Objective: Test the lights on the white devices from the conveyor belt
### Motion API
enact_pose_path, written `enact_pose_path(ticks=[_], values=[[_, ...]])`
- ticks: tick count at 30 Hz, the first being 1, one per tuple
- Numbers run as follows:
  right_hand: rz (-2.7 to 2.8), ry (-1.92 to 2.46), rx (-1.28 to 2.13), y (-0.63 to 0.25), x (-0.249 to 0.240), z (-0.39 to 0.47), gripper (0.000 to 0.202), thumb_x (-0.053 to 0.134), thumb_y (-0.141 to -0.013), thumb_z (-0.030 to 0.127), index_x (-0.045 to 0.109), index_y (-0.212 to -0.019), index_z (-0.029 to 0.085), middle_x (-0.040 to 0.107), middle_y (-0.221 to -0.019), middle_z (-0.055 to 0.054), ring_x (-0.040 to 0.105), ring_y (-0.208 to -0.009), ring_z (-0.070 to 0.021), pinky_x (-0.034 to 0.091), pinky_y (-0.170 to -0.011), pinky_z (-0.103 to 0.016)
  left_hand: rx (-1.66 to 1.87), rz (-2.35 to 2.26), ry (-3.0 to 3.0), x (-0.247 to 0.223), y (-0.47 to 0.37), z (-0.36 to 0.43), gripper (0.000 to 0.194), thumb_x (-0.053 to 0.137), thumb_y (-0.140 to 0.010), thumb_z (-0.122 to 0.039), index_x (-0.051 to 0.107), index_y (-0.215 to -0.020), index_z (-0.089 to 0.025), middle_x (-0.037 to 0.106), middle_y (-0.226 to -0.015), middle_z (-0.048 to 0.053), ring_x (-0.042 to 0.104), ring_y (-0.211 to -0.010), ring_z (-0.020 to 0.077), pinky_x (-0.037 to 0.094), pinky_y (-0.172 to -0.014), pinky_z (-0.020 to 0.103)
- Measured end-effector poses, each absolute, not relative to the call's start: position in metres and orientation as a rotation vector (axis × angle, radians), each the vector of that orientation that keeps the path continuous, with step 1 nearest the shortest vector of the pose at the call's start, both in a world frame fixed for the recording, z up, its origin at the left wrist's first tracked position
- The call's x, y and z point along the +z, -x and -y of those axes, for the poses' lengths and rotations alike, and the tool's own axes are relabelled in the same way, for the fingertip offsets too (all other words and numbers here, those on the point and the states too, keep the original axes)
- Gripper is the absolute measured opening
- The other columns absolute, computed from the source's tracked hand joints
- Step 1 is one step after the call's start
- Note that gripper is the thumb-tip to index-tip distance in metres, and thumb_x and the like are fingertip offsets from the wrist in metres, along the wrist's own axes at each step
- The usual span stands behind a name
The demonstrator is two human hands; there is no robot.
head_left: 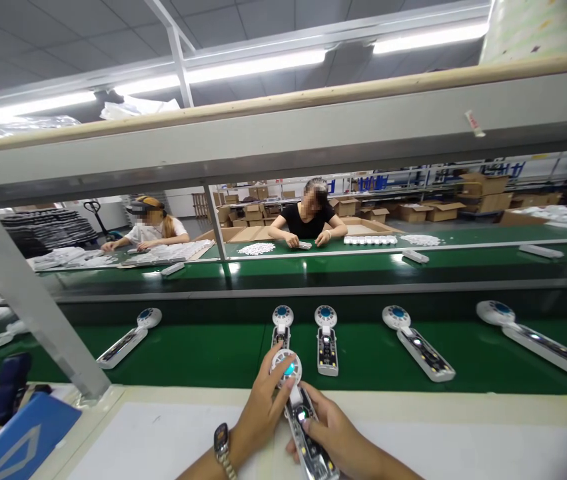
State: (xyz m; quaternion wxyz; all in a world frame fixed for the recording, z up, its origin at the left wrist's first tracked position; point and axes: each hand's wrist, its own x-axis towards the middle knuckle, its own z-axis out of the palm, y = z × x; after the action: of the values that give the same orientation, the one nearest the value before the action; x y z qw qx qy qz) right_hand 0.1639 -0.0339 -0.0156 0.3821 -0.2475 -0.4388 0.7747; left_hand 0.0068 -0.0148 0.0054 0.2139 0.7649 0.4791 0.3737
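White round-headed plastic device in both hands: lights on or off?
On: the white round-headed plastic device glows cyan in its head, and a bright white light shows on its dark board near the right hand.

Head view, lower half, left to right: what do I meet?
Blue item, first fully visible white unit on the green belt, wristwatch, left hand, right hand, next white unit, rightmost unit.
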Motion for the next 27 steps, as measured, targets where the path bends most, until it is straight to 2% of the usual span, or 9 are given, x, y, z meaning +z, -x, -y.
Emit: enact_pose_path(ticks=[6, 10, 15, 22, 27], values=[[1.13, 0.604, 1.966, -0.164, -0.011, 0.036, 0.073, 0.069, -0.065, 0.047, 0.032, -0.121, 0.02, 0.058, -0.097, -0.009, 0.065, -0.068, -0.0226, 0.049, -0.064, -0.038, 1.061, -1.322, -2.128, 0.003, -0.006, 0.013, 0.038, 0.036, -0.088, -0.037, 0.044, -0.125, -0.027, 0.021, -0.142, 0.004, 0.026, -0.128, 0.0247, 0.025, -0.105, 0.041], [1.174, 0.554, 1.942, -0.165, -0.016, 0.036, 0.065, 0.066, -0.072, 0.044, 0.033, -0.121, 0.019, 0.059, -0.088, -0.006, 0.065, -0.069, -0.0223, 0.048, -0.063, -0.036, 1.053, -1.319, -2.134, 0.003, -0.004, 0.013, 0.038, 0.037, -0.088, -0.038, 0.046, -0.124, -0.026, 0.021, -0.143, 0.005, 0.026, -0.127, 0.0248, 0.025, -0.105, 0.041], [1.197, 0.532, 1.916, -0.165, -0.022, 0.034, 0.065, 0.062, -0.075, 0.044, 0.03, -0.123, 0.017, 0.061, -0.079, -0.005, 0.064, -0.071, -0.0223, 0.048, -0.063, -0.035, 1.033, -1.315, -2.107, 0.005, -0.003, 0.013, 0.038, 0.038, -0.088, -0.039, 0.047, -0.123, -0.027, 0.021, -0.143, 0.004, 0.027, -0.127, 0.0239, 0.025, -0.105, 0.039], [1.132, 0.621, 1.969, -0.165, -0.008, 0.039, 0.081, 0.069, -0.065, 0.047, 0.022, -0.124, 0.016, 0.061, -0.084, -0.005, 0.063, -0.063, -0.017, 0.048, -0.061, -0.031, 1.056, -1.283, -2.093, 0.006, -0.003, 0.012, 0.037, 0.039, -0.087, -0.038, 0.049, -0.121, -0.028, 0.025, -0.141, 0.005, 0.029, -0.126, 0.0245, 0.024, -0.105, 0.042], [1.136, 0.627, 1.975, -0.165, -0.007, 0.039, 0.081, 0.07, -0.063, 0.049, 0.025, -0.122, 0.018, 0.059, -0.087, -0.005, 0.063, -0.063, -0.0171, 0.048, -0.061, -0.032, 1.063, -1.269, -2.104, 0.006, -0.003, 0.011, 0.037, 0.039, -0.087, -0.038, 0.048, -0.122, -0.027, 0.026, -0.14, 0.005, 0.031, -0.125, 0.0245, 0.027, -0.104, 0.041]])
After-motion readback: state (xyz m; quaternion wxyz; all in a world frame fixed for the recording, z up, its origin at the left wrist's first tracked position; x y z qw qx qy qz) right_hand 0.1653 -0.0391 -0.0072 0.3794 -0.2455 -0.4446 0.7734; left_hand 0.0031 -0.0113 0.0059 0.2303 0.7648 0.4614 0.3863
